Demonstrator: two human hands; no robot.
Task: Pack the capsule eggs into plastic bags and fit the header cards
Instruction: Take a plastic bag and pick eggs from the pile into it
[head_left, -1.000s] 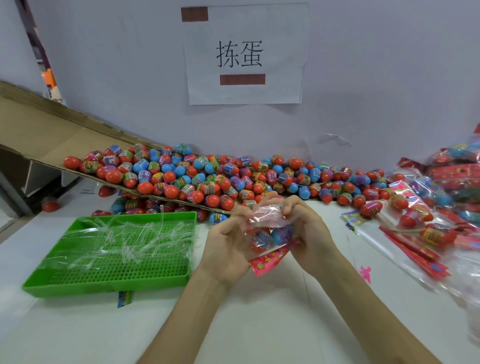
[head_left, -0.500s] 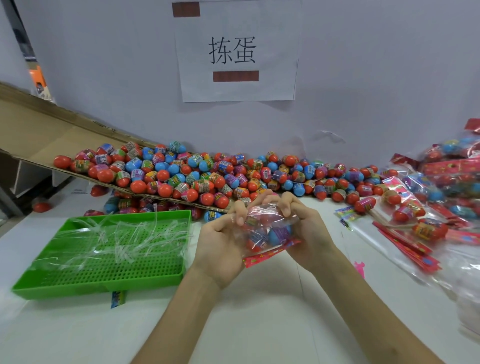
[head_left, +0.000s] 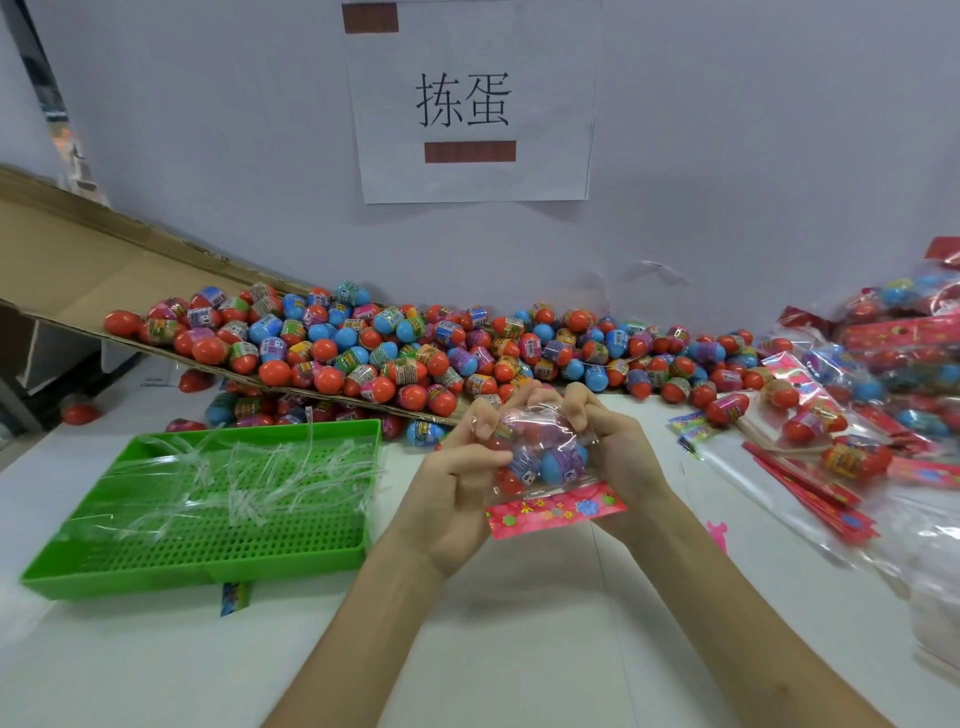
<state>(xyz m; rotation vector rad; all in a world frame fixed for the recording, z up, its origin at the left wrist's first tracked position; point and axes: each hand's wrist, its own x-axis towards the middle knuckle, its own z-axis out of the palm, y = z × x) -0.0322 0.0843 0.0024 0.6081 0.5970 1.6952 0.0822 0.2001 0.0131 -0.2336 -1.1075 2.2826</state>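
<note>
Packing is moving toward its close on one pack. At left, a green tray (head_left: 208, 566) is sitting on the desk (head_left: 519, 649) with clear plastic strips (head_left: 234, 467) lying across its mesh. Behind it, loose capsule eggs (head_left: 415, 353) are spilling down a cardboard ramp (head_left: 78, 270). At centre, the left hand (head_left: 457, 493) is pinching one far corner of a small plastic bag (head_left: 545, 447) between thumb and fingertips, holding it above the desk. Inside the bag, several eggs are showing through the film, a blue-topped one nearest the lens. The header card (head_left: 556, 509), which a second ago was hanging folded and edge-on beneath the hands, is now lying flat across the bag's near end, its flowered face turned to the camera. The right hand (head_left: 618, 457) is gripping the bag's other far corner, fingers curled over the film. Judging by that turn, the card is seating on the bag mouth, and this pack is looking nearly ready to join the finished packs (head_left: 883, 364) piling up at far right, behind spare header cards (head_left: 810, 483). Whether the card is fixed yet cannot be told.
</note>
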